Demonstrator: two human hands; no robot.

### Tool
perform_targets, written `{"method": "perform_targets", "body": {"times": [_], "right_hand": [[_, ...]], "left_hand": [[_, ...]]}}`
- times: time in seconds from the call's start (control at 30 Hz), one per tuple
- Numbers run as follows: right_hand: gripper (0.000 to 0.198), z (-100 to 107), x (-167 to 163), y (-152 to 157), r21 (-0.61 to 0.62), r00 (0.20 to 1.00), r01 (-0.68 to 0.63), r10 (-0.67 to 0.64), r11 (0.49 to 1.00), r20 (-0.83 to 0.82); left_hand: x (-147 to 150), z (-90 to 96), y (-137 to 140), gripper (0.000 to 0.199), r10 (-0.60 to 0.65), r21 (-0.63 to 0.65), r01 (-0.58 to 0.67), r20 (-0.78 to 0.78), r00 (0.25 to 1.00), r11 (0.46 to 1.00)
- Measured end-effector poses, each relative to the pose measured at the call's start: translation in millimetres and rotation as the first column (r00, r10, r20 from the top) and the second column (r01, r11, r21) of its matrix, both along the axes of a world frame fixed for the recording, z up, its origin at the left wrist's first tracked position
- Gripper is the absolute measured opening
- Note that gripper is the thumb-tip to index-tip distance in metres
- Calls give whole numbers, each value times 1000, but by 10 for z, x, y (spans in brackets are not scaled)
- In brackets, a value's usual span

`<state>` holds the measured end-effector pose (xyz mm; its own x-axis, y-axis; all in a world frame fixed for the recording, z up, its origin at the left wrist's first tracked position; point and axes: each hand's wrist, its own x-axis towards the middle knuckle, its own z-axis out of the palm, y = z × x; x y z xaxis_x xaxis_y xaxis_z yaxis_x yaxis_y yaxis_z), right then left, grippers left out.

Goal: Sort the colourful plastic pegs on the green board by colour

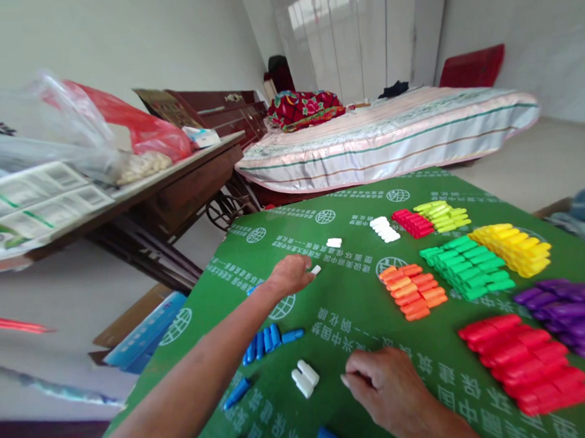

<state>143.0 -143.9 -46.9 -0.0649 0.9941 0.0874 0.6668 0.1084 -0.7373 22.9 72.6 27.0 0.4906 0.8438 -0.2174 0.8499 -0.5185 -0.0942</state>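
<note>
My left hand (292,275) reaches over the green board and pinches a small white plastic cap-like piece (316,270) between thumb and finger. Just beyond it lie some white pieces side by side (334,243). Closer to me, my right hand (387,384) rests low over the board with its fingers curled closed; what is inside, if anything, is hidden. Left of that hand sit white pieces (305,378) close together. A short row of blue pieces (268,341) lies under my left forearm, with a single blue piece (237,393) nearer the edge.
Stacked pieces fill the board's right side: orange (412,292), green (469,267), yellow (514,249), purple (574,313) and red (526,363). White ones (385,229) lie farther back. A bed (387,139) stands behind, and a cluttered wooden table (179,180) at left.
</note>
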Motion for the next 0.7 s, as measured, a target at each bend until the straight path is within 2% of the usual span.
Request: {"method": "perform_targets", "body": {"times": [0.27,0.7], "right_hand": [[26,25,11,-2,-8,1000,-9,9,1000,-4],[26,0,2,13,-18,1000,-3,3,1000,8]], "left_hand": [[174,-117,92,19,8,5,-8,-53,999,1000],[159,-127,87,18,-20,-15,20,-6,1000,1000]]}}
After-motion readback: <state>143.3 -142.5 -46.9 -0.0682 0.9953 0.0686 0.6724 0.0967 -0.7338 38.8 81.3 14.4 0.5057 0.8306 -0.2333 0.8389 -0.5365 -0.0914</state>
